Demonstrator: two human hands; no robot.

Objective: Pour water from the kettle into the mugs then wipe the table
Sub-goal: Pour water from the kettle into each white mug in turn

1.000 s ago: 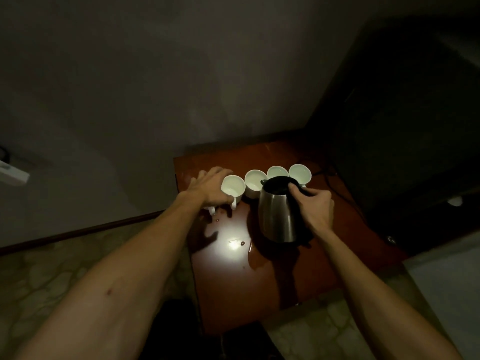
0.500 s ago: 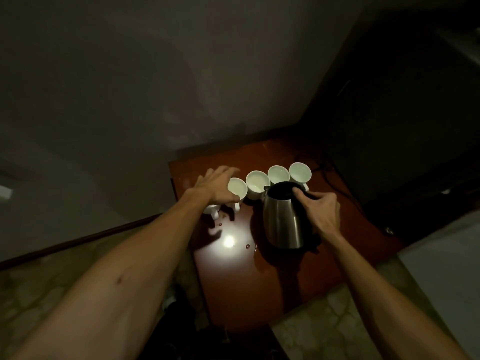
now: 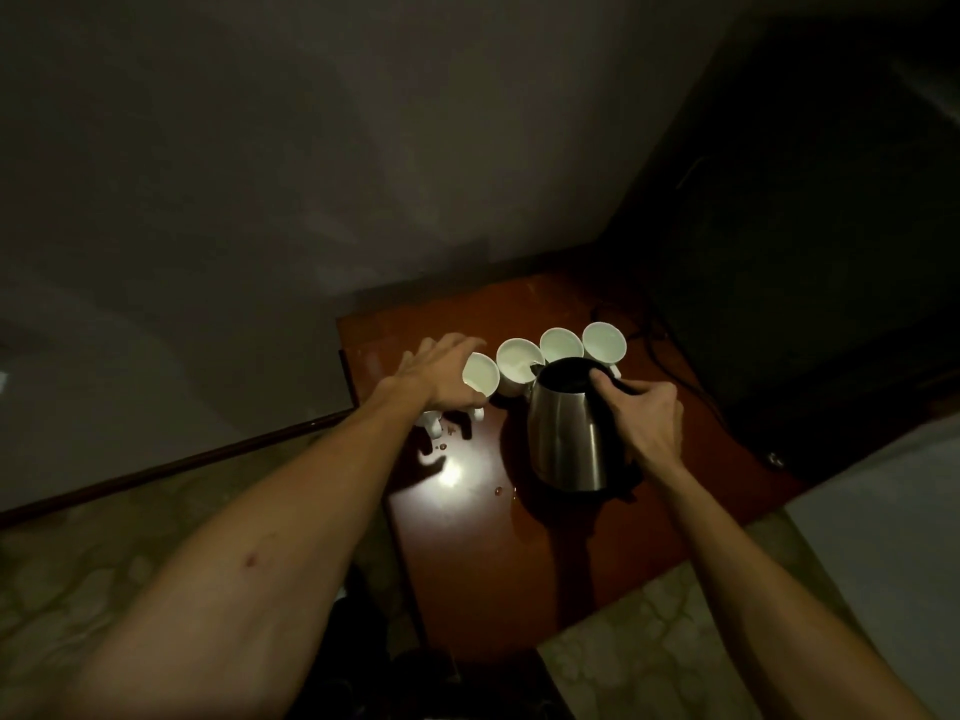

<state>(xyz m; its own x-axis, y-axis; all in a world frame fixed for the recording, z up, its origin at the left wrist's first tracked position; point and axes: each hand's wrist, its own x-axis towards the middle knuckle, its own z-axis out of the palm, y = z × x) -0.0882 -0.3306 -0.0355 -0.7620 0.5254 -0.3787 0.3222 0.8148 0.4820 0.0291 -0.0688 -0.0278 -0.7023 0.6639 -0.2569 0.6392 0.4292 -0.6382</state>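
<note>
1. Head view, only one given: stainless kettle (image 3: 569, 433) sits near middle of the reddish desk (image 3: 545, 574), spout pointing at the mug row behind it. Lid open or off; inside looks dark, water level can't tell.
2. Right hand (image 3: 647, 415) is wrapped round the kettle's handle, thumb over the top rim. Kettle base looks close to the desk; lifted or resting, can't tell.
3. Left hand (image 3: 441, 376) is curled over the leftmost mug (image 3: 480, 379), steadying it by its side and rim. That mug is tilted toward the camera.
4. Three more white mugs to the right: 2nd mug (image 3: 518, 363) just beside the spout, 3rd mug (image 3: 561, 345), 4th mug (image 3: 603, 341). All close together, some prob. touching.
5. Desk already has drops (image 3: 498, 492) and a wet streak by the kettle base.
6. Risks, imo: tilted mug would spill if filled like that; packed mugs mean the stream could hit a rim; fingers near the rim could get splashed, bad if the water is hot; wet desk lets mugs slide.
7. Dim light makes fill level hard to judge, so overfill is likely.
</note>
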